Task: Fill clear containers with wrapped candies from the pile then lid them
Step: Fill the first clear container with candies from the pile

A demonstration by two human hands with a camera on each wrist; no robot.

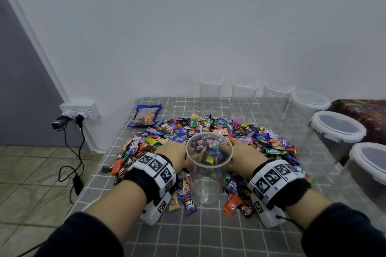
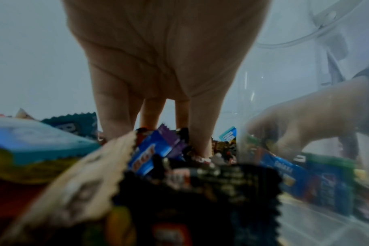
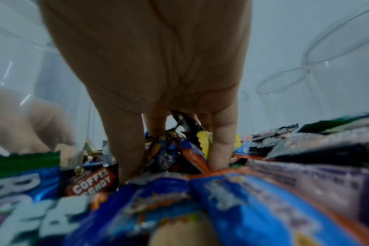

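A tall clear round container [image 1: 208, 165] stands upright at the near edge of a big pile of wrapped candies [image 1: 208, 129] on a grey checked tablecloth [image 1: 208, 233]. My left hand [image 1: 171, 153] lies against its left side and my right hand [image 1: 246, 152] against its right side. In the left wrist view the left hand's [image 2: 164, 133] straight fingers dig down into wrappers, beside the container [image 2: 284, 83]. In the right wrist view the right hand's [image 3: 173, 149] straight fingers also push into candies, with the container [image 3: 32, 66] to its left. I cannot tell whether candies lie inside it.
Two empty clear containers [image 1: 211, 92] [image 1: 244, 98] stand along the back wall. Several white-lidded round tubs [image 1: 338, 129] line the right side. A blue snack bag [image 1: 146, 116] lies at the back left. The table's left edge drops to tiled floor by a wall socket with cables [image 1: 79, 110].
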